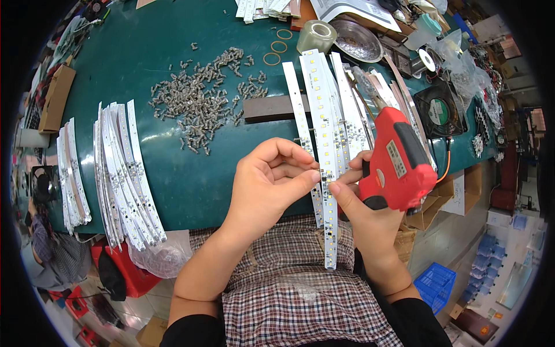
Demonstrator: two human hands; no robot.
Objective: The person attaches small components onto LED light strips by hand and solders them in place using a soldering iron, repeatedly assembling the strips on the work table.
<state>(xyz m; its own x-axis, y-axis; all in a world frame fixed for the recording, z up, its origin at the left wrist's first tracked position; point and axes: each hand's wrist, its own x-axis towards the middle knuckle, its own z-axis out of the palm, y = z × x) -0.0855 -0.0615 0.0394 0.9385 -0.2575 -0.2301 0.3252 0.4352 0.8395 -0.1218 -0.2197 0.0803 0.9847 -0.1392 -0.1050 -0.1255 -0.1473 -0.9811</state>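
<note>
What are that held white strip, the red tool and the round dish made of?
White strip: coated board or metal, unclear; smooth, pale surface dotted with components.
Red tool: probably moulded plastic, with smooth curves and darker, perhaps rubbery panels.
Round dish: likely metal, from its grey shine.

No wording can be made out with confidence at this size. The red-and-black tool (417, 186) carries a pale rectangular label (396, 159) with fine dark print and, lower down, a small light oval mark (380, 177), both too small to read. A round green label (439, 111) with light lettering sits at the hub of the black fan (424, 103), likewise illegible. On the worktop (136, 52), a white sheet (347, 8) bears blurred grey print.
</note>
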